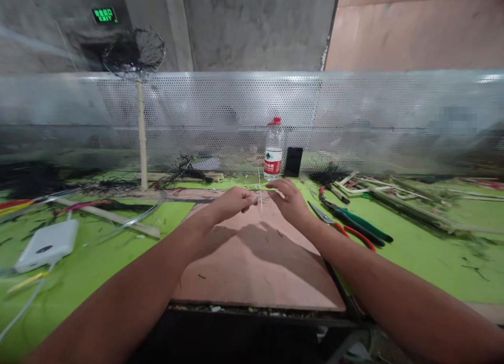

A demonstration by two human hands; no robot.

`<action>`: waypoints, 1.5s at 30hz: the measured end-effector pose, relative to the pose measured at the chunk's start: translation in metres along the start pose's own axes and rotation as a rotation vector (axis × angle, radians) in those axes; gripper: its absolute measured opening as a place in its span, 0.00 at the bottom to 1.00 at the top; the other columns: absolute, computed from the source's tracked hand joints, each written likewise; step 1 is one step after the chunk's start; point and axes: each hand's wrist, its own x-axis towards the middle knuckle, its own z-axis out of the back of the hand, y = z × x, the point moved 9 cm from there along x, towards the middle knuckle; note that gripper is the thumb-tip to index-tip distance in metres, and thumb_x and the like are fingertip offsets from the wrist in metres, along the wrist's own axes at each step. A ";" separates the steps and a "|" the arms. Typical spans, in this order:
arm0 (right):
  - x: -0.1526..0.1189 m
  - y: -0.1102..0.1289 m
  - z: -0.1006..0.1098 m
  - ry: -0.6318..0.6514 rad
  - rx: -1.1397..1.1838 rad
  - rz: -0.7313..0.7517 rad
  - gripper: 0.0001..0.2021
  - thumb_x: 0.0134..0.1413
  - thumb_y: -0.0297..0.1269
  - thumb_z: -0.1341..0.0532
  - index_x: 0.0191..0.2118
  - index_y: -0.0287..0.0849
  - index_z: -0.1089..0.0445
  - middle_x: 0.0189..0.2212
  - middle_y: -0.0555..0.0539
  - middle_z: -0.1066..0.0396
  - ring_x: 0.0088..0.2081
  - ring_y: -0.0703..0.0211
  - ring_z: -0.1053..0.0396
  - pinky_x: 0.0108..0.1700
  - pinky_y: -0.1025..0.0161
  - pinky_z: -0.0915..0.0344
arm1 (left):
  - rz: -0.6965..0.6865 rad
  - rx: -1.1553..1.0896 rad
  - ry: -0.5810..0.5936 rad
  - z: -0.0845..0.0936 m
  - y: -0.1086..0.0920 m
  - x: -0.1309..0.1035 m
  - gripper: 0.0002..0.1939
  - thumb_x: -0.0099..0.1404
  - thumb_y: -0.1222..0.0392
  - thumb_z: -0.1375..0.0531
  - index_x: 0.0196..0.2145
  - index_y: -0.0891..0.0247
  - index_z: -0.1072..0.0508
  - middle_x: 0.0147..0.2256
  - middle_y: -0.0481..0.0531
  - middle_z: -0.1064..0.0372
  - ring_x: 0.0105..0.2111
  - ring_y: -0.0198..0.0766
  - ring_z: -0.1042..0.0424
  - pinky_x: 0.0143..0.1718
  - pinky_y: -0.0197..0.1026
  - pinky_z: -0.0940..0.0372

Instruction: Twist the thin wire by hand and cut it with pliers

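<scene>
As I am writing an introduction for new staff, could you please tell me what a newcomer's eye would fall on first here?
Probably the left hand and the right hand, reaching in over the pinkish board at the centre, with a thin pale strand upright between them. Beyond them, the red-capped water bottle stands out before the perforated metal screen. The glowing green exit sign, high on the left, likely catches the eye too.

A green table (425, 269) carries a board (236, 288), bottle (273, 153) and scissors (339, 228).
</scene>
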 end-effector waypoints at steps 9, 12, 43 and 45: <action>-0.026 -0.033 -0.038 0.261 0.669 -0.732 0.17 0.50 0.48 0.41 0.23 0.38 0.35 0.19 0.50 0.34 0.18 0.67 0.39 0.21 0.67 0.41 | -0.048 0.060 -0.175 0.016 -0.012 -0.003 0.16 0.61 0.51 0.49 0.21 0.64 0.38 0.19 0.44 0.43 0.20 0.30 0.45 0.24 0.35 0.51; -0.041 -0.024 -0.061 0.450 0.843 -0.830 0.17 0.49 0.50 0.40 0.29 0.37 0.32 0.25 0.46 0.30 0.23 0.63 0.31 0.26 0.65 0.34 | -0.094 0.100 -0.182 0.015 -0.021 -0.005 0.17 0.62 0.52 0.50 0.21 0.64 0.38 0.19 0.44 0.42 0.21 0.30 0.43 0.24 0.35 0.50; -0.047 -0.035 -0.080 0.290 1.061 -0.877 0.13 0.43 0.43 0.35 0.30 0.39 0.35 0.19 0.52 0.33 0.19 0.67 0.36 0.22 0.69 0.38 | -0.163 0.465 -0.204 0.007 -0.035 -0.006 0.17 0.64 0.52 0.52 0.25 0.64 0.31 0.23 0.48 0.35 0.24 0.33 0.38 0.25 0.36 0.51; -0.052 -0.029 -0.081 0.370 1.114 -0.944 0.14 0.41 0.41 0.33 0.32 0.39 0.34 0.25 0.47 0.29 0.26 0.63 0.30 0.30 0.65 0.33 | -0.154 0.592 -0.310 0.017 -0.031 -0.008 0.18 0.65 0.53 0.53 0.26 0.63 0.31 0.23 0.49 0.34 0.23 0.34 0.38 0.24 0.37 0.52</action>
